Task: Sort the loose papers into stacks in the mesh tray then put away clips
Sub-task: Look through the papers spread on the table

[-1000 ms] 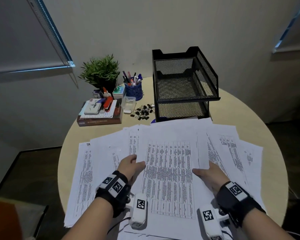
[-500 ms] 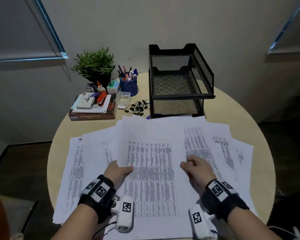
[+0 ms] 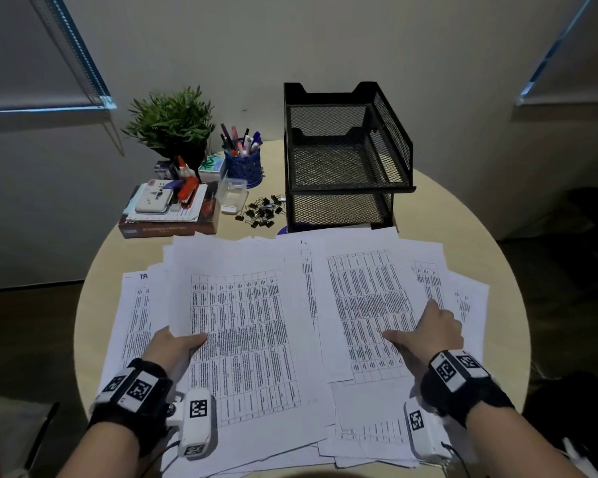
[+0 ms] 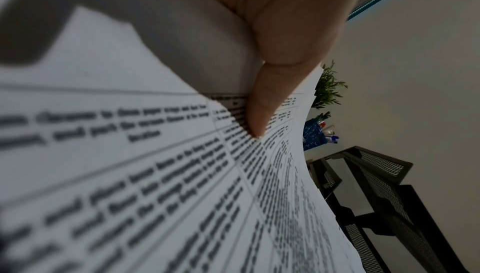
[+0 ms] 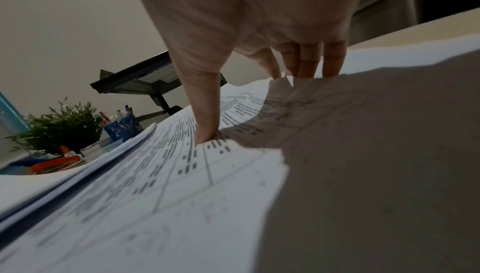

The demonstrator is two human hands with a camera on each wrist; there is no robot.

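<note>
- The left hand (image 3: 171, 346) pinches the near-left edge of one printed sheet (image 3: 246, 326), thumb on top.
- The right hand (image 3: 432, 327) presses spread fingers on the loose papers (image 3: 370, 298).
- Far off stand the mesh tray (image 3: 346, 160), clips (image 3: 261, 212), pen cup (image 3: 244, 163) and plant (image 3: 171, 120).
- The left wrist view shows that sheet curling up; fingers below are probably hidden.

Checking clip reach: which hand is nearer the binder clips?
Left. The left hand holds a sheet below and left of the binder clips; the right hand presses papers farther right.
</note>
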